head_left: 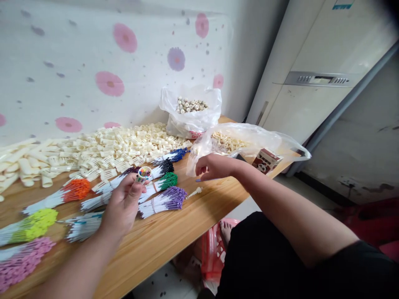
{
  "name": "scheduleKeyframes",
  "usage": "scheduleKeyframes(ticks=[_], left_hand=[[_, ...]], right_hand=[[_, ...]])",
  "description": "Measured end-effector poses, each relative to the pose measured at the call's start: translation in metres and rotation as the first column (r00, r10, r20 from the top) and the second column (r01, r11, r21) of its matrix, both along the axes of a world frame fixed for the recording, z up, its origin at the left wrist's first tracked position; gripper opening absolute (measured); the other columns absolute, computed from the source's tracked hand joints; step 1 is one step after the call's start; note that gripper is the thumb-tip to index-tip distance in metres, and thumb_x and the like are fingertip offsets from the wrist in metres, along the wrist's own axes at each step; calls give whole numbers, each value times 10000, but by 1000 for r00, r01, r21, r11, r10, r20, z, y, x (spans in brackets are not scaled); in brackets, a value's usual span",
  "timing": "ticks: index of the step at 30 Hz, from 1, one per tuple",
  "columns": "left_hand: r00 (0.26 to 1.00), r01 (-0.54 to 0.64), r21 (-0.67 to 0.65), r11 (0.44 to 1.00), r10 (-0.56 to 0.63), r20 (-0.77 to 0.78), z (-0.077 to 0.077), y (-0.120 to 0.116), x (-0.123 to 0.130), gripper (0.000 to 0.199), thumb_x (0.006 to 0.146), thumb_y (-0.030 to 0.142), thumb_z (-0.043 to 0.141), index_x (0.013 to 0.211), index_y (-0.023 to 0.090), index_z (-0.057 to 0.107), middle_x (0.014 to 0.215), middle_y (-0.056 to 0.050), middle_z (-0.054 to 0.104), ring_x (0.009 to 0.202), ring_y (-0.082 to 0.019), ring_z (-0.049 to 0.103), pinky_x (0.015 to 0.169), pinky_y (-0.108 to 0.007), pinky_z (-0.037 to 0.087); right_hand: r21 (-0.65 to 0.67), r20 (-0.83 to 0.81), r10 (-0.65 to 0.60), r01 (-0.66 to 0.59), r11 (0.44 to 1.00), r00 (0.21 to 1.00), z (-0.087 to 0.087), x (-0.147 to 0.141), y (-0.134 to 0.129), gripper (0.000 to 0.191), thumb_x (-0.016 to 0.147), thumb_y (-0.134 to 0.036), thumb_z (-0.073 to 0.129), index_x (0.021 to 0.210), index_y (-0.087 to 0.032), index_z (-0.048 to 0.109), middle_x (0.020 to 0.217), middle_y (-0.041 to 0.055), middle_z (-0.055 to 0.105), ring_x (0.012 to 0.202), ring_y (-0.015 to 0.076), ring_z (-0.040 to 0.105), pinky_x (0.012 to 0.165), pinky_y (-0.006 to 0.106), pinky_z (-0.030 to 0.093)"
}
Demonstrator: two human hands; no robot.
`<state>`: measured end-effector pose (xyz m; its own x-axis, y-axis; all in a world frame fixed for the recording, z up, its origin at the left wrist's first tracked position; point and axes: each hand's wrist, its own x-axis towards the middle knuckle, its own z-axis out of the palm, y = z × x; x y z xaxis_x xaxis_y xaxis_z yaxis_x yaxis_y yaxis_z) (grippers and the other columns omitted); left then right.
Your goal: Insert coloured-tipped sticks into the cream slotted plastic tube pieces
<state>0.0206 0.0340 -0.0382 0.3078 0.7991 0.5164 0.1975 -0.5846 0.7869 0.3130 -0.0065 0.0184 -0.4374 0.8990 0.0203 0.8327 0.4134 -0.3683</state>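
My left hand [126, 201] is closed around a small white cup-like piece [144, 174] whose open top shows several coloured tips. Near the opened plastic bag, my right hand [215, 166] has curled fingers; what they hold, if anything, is hidden. Below it on the wooden table [174, 236] lies a small cream piece [194, 192]. Around my left hand are banded bundles of white sticks with purple [174, 198], green [168, 181], black [166, 166] and blue [178, 155] tips. Orange [76, 189], yellow [42, 222] and pink [28, 261] bundles lie further left.
Cream plastic parts [102, 151] are heaped along the wall. A white bag [193, 120] holds round pieces; another bag [268, 139] holds small cream parts beside a panda box [267, 160]. The table's front edge runs diagonally above a red plastic stool [213, 253].
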Motion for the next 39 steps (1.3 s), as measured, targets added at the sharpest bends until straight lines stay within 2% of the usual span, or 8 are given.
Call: scheduleKeyframes(ticks=[4, 9, 12, 15, 18, 20, 25, 39], left_hand=[[996, 57, -125, 991, -48, 72, 2, -4, 2, 429, 784, 648, 489, 749, 222, 528, 645, -6, 506, 605, -163, 466, 541, -287, 405], [993, 110, -122, 986, -105, 52, 8, -9, 4, 465, 755, 674, 505, 746, 211, 551, 633, 2, 464, 580, -152, 426, 522, -276, 356], [978, 209, -135, 969, -205, 40, 13, -12, 4, 458, 765, 658, 507, 738, 202, 532, 667, 6, 429, 600, -143, 402, 539, -270, 334], [955, 296, -139, 945, -293, 45, 18, -16, 5, 460, 773, 653, 498, 767, 195, 529, 699, 7, 412, 636, -144, 378, 573, -266, 323], [941, 338, -141, 930, -338, 30, 24, -21, 5, 486, 779, 662, 476, 801, 181, 547, 739, 6, 419, 678, -146, 377, 615, -263, 314], [930, 367, -159, 916, -367, 34, 28, -24, 6, 494, 781, 657, 478, 816, 172, 558, 770, -1, 445, 717, -155, 405, 647, -265, 321], [909, 416, -203, 886, -414, 54, 33, -25, 6, 480, 769, 638, 522, 825, 164, 573, 784, -4, 480, 745, -169, 442, 662, -268, 335], [894, 447, -179, 876, -442, 71, 32, -25, 5, 452, 763, 619, 547, 788, 167, 563, 768, 0, 478, 727, -165, 441, 664, -273, 348]], right_hand=[[-67, 116, 204, -197, 978, 972, -7, -24, -12, 281, 677, -185, 702, 956, -167, 671, 904, 51, 679, 746, 153, 598, 639, 240, 423], [18, 131, 97, -100, 995, 987, -11, -28, -20, 151, 696, -97, 624, 826, -157, 671, 775, 37, 667, 640, 137, 564, 562, 236, 385], [184, -125, 70, -46, 982, 990, 13, -25, -33, 120, 820, -197, 592, 905, -139, 654, 748, 28, 650, 623, 112, 555, 566, 223, 407], [442, -447, 182, 40, 896, 876, 44, -34, -54, 201, 864, -287, 590, 990, -140, 645, 743, 17, 631, 626, 101, 549, 579, 224, 429], [631, -465, 314, 61, 773, 828, 65, -54, -76, 208, 866, -254, 600, 1021, -120, 638, 761, 35, 619, 681, 111, 562, 636, 248, 455], [681, -434, 370, 30, 731, 821, 69, -69, -86, 208, 843, -231, 635, 997, -93, 624, 752, 45, 615, 688, 115, 574, 640, 246, 468], [725, -356, 410, -29, 688, 839, 65, -92, -90, 182, 818, -232, 667, 899, -82, 602, 719, 74, 620, 662, 134, 578, 603, 256, 484], [737, -246, 359, -67, 673, 900, 54, -104, -77, 205, 832, -291, 649, 890, -104, 589, 760, 78, 631, 692, 137, 570, 618, 248, 468]])
